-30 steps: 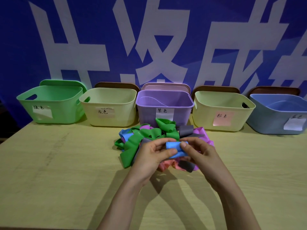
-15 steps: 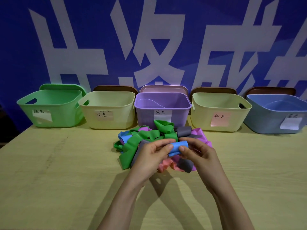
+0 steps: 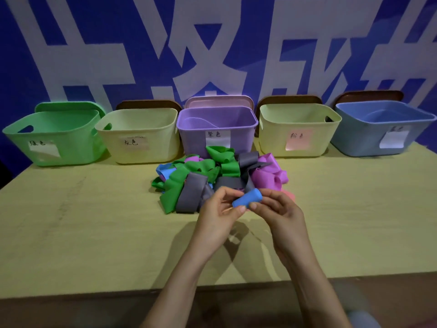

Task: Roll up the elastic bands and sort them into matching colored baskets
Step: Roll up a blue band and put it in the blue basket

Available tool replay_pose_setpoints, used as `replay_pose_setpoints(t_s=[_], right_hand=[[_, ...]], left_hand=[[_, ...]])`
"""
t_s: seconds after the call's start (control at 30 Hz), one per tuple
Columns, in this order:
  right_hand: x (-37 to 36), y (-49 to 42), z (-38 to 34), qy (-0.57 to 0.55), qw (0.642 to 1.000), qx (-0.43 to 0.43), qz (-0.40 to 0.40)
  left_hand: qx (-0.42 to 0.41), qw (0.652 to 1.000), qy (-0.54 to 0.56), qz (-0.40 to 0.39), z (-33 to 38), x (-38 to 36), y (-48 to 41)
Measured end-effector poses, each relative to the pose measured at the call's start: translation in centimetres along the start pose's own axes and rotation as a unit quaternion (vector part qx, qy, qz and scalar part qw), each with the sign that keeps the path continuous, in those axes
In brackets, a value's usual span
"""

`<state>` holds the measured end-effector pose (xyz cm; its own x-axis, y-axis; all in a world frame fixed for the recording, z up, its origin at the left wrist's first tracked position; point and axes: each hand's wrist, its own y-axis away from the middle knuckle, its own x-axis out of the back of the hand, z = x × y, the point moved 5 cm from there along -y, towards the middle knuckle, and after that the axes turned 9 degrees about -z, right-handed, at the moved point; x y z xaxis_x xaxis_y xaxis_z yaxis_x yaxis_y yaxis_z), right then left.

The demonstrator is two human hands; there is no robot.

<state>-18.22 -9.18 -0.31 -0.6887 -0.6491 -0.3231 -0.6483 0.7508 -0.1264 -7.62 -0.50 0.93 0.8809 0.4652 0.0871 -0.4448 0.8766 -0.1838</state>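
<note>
Pinching a rolled blue band [image 3: 247, 197] at centre frame, the left hand [image 3: 218, 210] and right hand [image 3: 277, 210] curl round its ends. Rolling looks finished; next it likely goes to the blue basket [image 3: 383, 129], far right.

A blue roll [image 3: 247, 197], a many-coloured pile [image 3: 179, 183]
Beyond the right hand [image 3: 281, 214]: green, grey, purple bands; a green basket [image 3: 78, 143], cream baskets [image 3: 163, 143], purple basket [image 3: 194, 138], blue basket [image 3: 359, 138].

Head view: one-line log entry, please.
left hand, right hand: holding rolled blue band | band pile: loose, behind hands | blue basket: far right
</note>
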Motion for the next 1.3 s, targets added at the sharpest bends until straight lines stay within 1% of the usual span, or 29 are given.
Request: replay_pose_setpoints(t_s=[0.07,0.13,0.3,0.43,0.6,0.73,0.87,1.03,1.17,1.3], right_hand=[[0.5,0.8,0.4,-0.001,1.000,-0.004,-0.002],[1.1,1.7,0.6,0.002,1.000,-0.006,-0.006],[1.5,1.1,1.1,0.055,0.998,-0.005,-0.024],[1.4,-2.7,0.3,0.071,0.997,0.002,-0.020],[3.6,-8.8,-5.9,0.068,0.997,0.028,0.004],[8.3,-11.2,-12.1,0.056,0.998,0.000,0.021],[14.7,-13.3,-19.1,0.041,0.999,-0.012,0.030],[23.2,-15.5,-25.5,0.046,0.998,-0.017,0.049],[28.2,-18.5,-27.9,0.064,0.996,-0.007,0.062],[32.3,-21.1,-27.9,0.095,0.991,-0.012,0.094]], left_hand=[[-0.010,1.000,-0.014,0.008,-0.5,-0.4,0.7],[-0.003,1.000,-0.011,0.010,-1.5,-0.8,1.5],[0.025,0.999,0.004,0.022,-3.4,-1.1,1.2],[0.047,0.998,0.031,0.028,-2.8,-0.9,-3.2],[0.043,0.999,0.006,0.019,2.1,-2.7,-10.9],[0.059,0.998,-0.016,-0.004,7.2,-7.8,-15.5],[0.070,0.998,-0.006,-0.007,12.5,-15.1,-19.5],[0.077,0.997,0.000,-0.029,16.1,-24.1,-24.8],[0.081,0.996,0.009,-0.041,17.0,-29.1,-29.3],[0.123,0.990,0.014,-0.062,15.3,-32.8,-33.2]])
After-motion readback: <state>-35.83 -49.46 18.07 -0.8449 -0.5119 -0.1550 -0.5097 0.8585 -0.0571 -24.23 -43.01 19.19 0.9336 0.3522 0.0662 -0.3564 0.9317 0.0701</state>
